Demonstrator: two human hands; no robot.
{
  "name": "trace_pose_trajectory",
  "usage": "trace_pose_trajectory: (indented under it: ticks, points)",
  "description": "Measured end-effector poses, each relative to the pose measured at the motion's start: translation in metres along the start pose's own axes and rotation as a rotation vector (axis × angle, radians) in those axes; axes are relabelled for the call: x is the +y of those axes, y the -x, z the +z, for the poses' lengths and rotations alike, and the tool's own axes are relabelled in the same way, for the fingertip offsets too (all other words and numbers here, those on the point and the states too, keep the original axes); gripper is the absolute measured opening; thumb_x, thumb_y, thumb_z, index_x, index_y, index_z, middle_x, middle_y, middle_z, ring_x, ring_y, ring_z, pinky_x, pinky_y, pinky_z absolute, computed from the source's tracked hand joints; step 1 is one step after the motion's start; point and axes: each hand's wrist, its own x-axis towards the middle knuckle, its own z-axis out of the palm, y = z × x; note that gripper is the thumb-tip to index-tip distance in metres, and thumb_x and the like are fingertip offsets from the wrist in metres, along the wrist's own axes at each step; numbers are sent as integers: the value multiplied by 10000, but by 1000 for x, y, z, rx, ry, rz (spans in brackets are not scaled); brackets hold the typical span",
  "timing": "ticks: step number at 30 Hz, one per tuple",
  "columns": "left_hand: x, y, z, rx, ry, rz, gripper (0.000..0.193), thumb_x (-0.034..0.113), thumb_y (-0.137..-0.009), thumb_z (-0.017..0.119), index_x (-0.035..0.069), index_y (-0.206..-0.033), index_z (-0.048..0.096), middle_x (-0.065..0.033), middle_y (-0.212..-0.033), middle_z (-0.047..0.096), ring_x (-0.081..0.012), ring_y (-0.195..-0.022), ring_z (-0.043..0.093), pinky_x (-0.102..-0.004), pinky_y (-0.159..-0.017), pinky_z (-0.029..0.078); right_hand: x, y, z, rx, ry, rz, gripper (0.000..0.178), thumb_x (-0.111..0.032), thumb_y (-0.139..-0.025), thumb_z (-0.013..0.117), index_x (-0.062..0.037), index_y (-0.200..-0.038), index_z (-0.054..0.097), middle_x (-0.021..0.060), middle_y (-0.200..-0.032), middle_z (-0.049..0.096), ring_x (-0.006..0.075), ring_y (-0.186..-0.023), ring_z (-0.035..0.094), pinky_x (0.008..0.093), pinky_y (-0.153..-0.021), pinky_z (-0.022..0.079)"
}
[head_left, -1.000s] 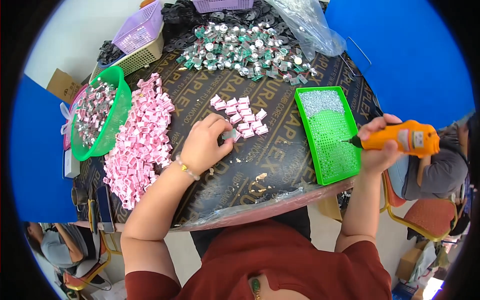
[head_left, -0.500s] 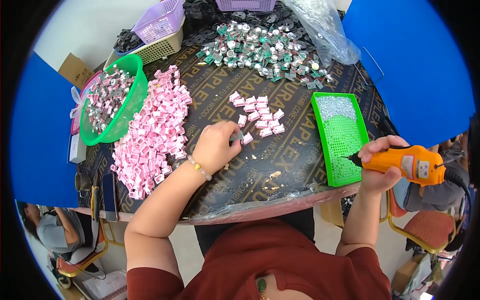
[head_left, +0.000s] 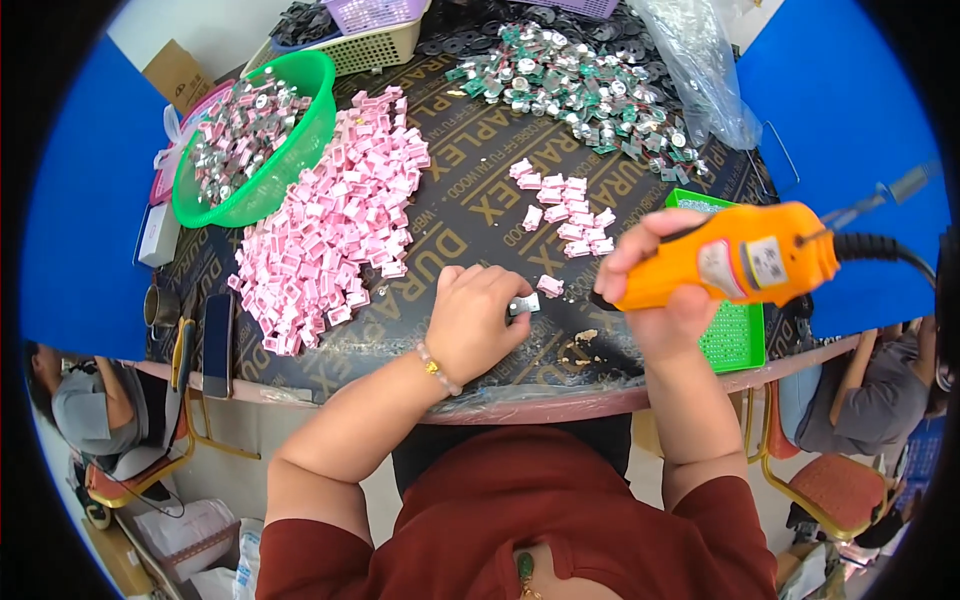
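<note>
My left hand [head_left: 472, 318] pinches a small pale part [head_left: 525, 303] near centre; likely light and stiff, best taken by its edges. My right hand [head_left: 672, 308], at right, grips an orange corded driver [head_left: 728, 262]: probably heavier, rigid, best held around its body.

Orange power tool [head_left: 728, 262], black cable [head_left: 905, 252]; pink parts [head_left: 335, 225]; green basket [head_left: 318, 120], green tray [head_left: 735, 338]; black tabletop [head_left: 388, 342], gold-lettered pattern

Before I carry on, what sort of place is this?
Probably an assembly workshop: a heap of small pink plastic parts, an orange corded power tool in the right hand, and a round green plastic basket.
</note>
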Motion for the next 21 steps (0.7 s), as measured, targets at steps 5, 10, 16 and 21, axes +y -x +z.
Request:
trace_pose_trajectory:
  ticks: [5, 10, 16, 21]
  points:
    - [0, 2, 3, 18, -49, -11, 168, 151, -671, 694, 113, -817, 621, -32, -765, 579, -216, -799, 540, -360, -753, 333, 24, -8, 18, 2, 144, 42, 641, -554, -784, 650, -43, -1117, 454, 129, -754, 562, 168, -552, 550, 304, -503, 494]
    - [-2, 1, 1, -13, 1, -54, 163, 153, -664, 692, 111, -804, 621, -33, -770, 576, -217, -816, 533, -358, -751, 329, 36, -5, 18, -17, 157, 13, 615, -530, -817, 622, -24, -1118, 444, 136, -762, 562, 169, -555, 547, 302, -505, 494]
    - [-4, 1, 2, -16, 17, -61, 169, 153, -659, 692, 101, -806, 629, -37, -779, 587, -223, -819, 537, -354, -734, 335, 41, -6, 14, -20, 158, 13, 620, -537, -817, 616, -26, -1121, 440, 136, -761, 561, 169, -567, 548, 307, -513, 495]
    - [-5, 0, 2, -35, 20, -65, 172, 151, -658, 694, 100, -810, 630, -36, -788, 594, -223, -823, 543, -353, -736, 338, 43, -6, 13, -11, 98, 20, 590, -484, -814, 644, -17, -1120, 453, 131, -779, 577, 159, -578, 556, 283, -528, 485]
